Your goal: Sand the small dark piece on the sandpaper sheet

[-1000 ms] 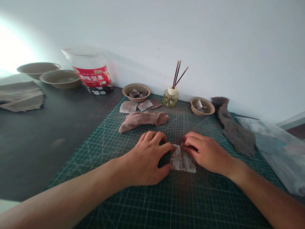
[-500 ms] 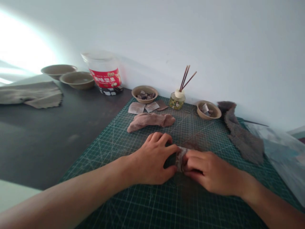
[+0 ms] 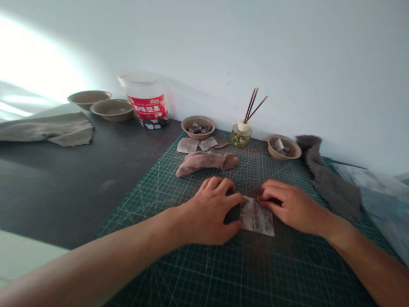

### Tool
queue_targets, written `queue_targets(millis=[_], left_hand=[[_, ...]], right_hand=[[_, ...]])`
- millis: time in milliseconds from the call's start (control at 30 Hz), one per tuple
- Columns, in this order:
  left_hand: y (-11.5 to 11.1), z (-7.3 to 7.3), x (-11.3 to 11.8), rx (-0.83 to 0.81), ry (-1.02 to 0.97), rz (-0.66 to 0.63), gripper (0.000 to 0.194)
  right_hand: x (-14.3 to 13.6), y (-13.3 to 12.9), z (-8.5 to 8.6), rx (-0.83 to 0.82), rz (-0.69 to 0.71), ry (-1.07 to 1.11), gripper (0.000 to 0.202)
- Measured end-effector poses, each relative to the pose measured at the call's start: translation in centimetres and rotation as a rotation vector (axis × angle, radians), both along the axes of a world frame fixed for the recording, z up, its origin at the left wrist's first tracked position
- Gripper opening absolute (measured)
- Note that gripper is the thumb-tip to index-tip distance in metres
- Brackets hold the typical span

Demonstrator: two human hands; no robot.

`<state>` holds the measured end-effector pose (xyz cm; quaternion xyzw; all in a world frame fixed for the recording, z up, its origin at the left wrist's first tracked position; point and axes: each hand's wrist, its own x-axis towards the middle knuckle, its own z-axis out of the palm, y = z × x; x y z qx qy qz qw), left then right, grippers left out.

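Note:
A pale, brown-stained square piece (image 3: 256, 216) lies flat on the green cutting mat (image 3: 204, 273). My left hand (image 3: 215, 211) rests at its left edge, fingers apart, with thumb and index fingertip pressing its two left corners. My right hand (image 3: 284, 202) is at its upper right edge, thumb and fingers pinched together; what is between the fingertips is too small to make out. Behind my left hand lies a rolled pinkish-brown cloth (image 3: 207, 162).
Behind are a bowl of dark pieces (image 3: 198, 128), pale squares (image 3: 187, 145), a reed diffuser (image 3: 241, 134) and another bowl (image 3: 284, 147). Grey fuzzy cloth (image 3: 335, 185) lies right. Left stand a red-labelled tub (image 3: 147, 106), two bowls (image 3: 112, 109) and grey cloth (image 3: 47, 129).
The pale piece, bunched between both hands before, now lies spread out flat. My right hand has moved up and right to its upper edge. The view has shifted slightly.

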<state>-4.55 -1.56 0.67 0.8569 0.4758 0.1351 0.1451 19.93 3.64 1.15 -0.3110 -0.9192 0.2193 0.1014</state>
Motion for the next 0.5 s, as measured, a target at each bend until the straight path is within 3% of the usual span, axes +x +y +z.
queue_targets(millis=[133, 267, 333, 433, 500], left_hand=[[0.1, -0.1, 0.0, 0.001, -0.001, -0.008, 0.043], [0.2, -0.1, -0.1, -0.001, -0.005, -0.004, 0.043], [0.2, -0.1, -0.1, -0.004, -0.007, -0.003, 0.044], [0.2, -0.1, -0.1, -0.007, 0.002, -0.007, 0.043], [0.2, -0.1, 0.0, -0.009, 0.001, -0.006, 0.042]], right_hand=[[0.0, -0.5, 0.1, -0.069, 0.174, -0.018, 0.013], [0.0, -0.5, -0.1, 0.065, -0.03, 0.013, 0.013], [0.0, -0.6, -0.1, 0.015, -0.015, -0.012, 0.013], [-0.3, -1.1, -0.2, -0.074, 0.113, -0.015, 0.012], [-0.5, -1.2, -0.4, -0.055, 0.058, 0.035, 0.011]])
